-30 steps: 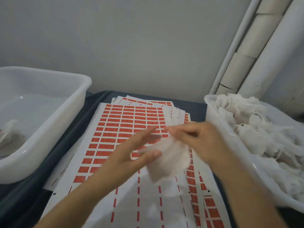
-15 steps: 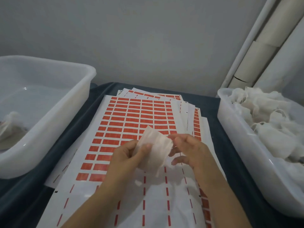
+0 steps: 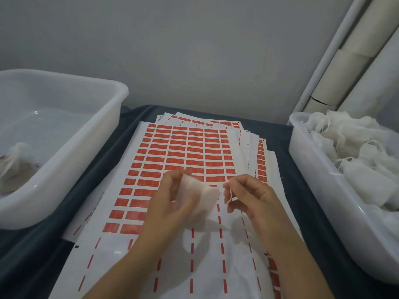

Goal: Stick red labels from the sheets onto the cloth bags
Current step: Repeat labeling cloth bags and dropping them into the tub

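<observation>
**Bag pulled out flat above the sheet, ready for a label**

A second ago the cloth bag (image 3: 197,196) hung crumpled between both hands, nearer the full bin; half a second ago it was bunched against the left palm with the right fingers just beside it. Now the hands have drawn apart over the label sheet (image 3: 185,152), and the bag is spread between them. I judge this to be the straightening step: the cloth is being tensioned so a red label has a smooth face to land on. No label is on the bag yet, as far as the blur allows.

The left hand (image 3: 170,201) curls round the bag's left half, thumb on top and fingers behind the cloth, gripping it. The right hand (image 3: 250,196) holds its thumb and forefinger closed on something thin and pale at the bag's right corner; it looks like the drawstring, though it is too small to be sure. Its other fingers hang loosely curled.

The bag floats above the sheet's lower labelled rows, not touching the paper. To the sheet's right stands the bin of bags (image 3: 336,190), heaped with white cloth; to its left the near-empty bin (image 3: 71,160) holds what looks like one bag.
</observation>
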Available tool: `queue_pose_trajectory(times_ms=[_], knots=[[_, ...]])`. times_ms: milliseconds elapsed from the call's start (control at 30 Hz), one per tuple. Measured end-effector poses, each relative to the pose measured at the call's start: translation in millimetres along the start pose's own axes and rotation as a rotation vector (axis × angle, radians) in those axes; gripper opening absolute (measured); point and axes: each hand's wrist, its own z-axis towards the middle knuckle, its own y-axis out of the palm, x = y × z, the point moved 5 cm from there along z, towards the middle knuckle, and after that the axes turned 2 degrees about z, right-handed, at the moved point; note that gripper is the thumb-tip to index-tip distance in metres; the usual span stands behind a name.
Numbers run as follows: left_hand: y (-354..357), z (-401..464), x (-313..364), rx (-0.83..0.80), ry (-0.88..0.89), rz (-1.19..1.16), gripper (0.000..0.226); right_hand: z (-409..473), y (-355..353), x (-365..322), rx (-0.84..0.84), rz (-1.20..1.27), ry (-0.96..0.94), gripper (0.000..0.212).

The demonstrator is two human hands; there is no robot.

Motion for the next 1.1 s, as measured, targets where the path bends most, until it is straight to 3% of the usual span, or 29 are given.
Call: queue_pose_trajectory(times_ms=[100, 167, 267, 367, 467, 600, 700, 767, 833, 900, 967, 1033, 1100], knots=[[3, -6, 24, 0.065, 0.520, 0.335, 0.044, -4, 12, -3, -0.104, -0.030, -0.025, 0.022], [6, -10, 28, 0.099, 0.725, 0.432, 0.033, -5, 16, -5, -0.127, -0.050, -0.039, 0.021], [6, -11, 28, 0.108, 0.798, 0.397, 0.028, -6, 14, -7, -0.102, -0.075, -0.062, 0.020], [2, -10, 29, 0.153, 0.801, 0.414, 0.042, -7, 9, -9, -0.070, -0.061, -0.066, 0.020], [-2, -8, 28, 0.181, 0.784, 0.418, 0.044, -9, 1, -10, -0.056, 0.200, -0.057, 0.019], [-1, -6, 32, 0.177, 0.706, 0.371, 0.041, -8, 2, -10, -0.093, 0.530, -0.059, 0.027], [2, -6, 27, 0.109, 0.535, 0.298, 0.014, -5, 4, -9, -0.059, 0.471, -0.059, 0.032], [-3, -12, 21, 0.080, 0.414, 0.190, 0.014, -6, 4, -10, -0.058, 0.415, -0.062, 0.035], [1, -17, 15, -0.082, 0.281, -0.010, 0.034, -8, 6, -11, -0.080, 0.360, -0.056, 0.038], [16, -20, 13, -0.363, 0.056, -0.138, 0.052, -10, 10, -14, -0.107, 0.287, -0.066, 0.038], [24, -18, 10, -0.502, -0.162, -0.194, 0.057, -14, 17, -19, -0.214, 0.203, -0.100, 0.028], [21, -11, 6, -0.505, -0.306, -0.356, 0.056, -20, 31, -24, -0.421, 0.137, -0.095, 0.007], [11, -5, 4, -0.468, -0.337, -0.522, 0.050, -23, 42, -17, -0.548, 0.033, -0.012, 0.018]])
